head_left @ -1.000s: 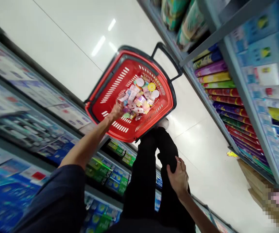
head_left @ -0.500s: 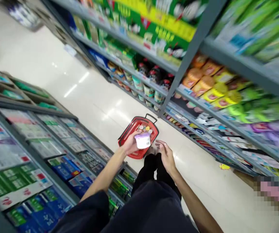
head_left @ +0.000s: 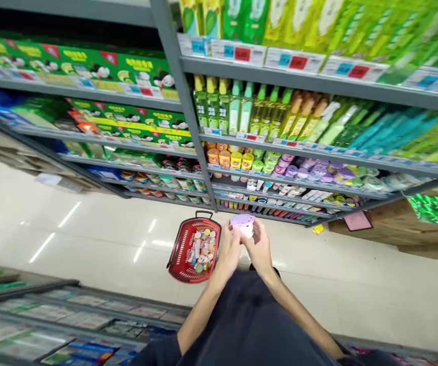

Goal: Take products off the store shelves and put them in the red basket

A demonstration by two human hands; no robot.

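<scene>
Between my two hands is a small white tub with a purple lid, held out in front of my body above the floor. My left hand grips its left side, fingers closed round it. On the other side my right hand has its fingers and thumb against the tub as well. The tub's label cannot be read. Down to the left of my hands a red shopping basket stands on the floor, its black handle folded out. Several small packaged items lie inside it.
A tall grey shelf unit faces me, with green boxes on its left and upright bottles on its right. Lower down are purple-lidded tubs. Behind me runs another shelf. Cardboard boxes stand at right.
My view has turned and now faces the shelf squarely. My right hand has come up and joined my left on the tub, which has moved away from over the basket.
</scene>
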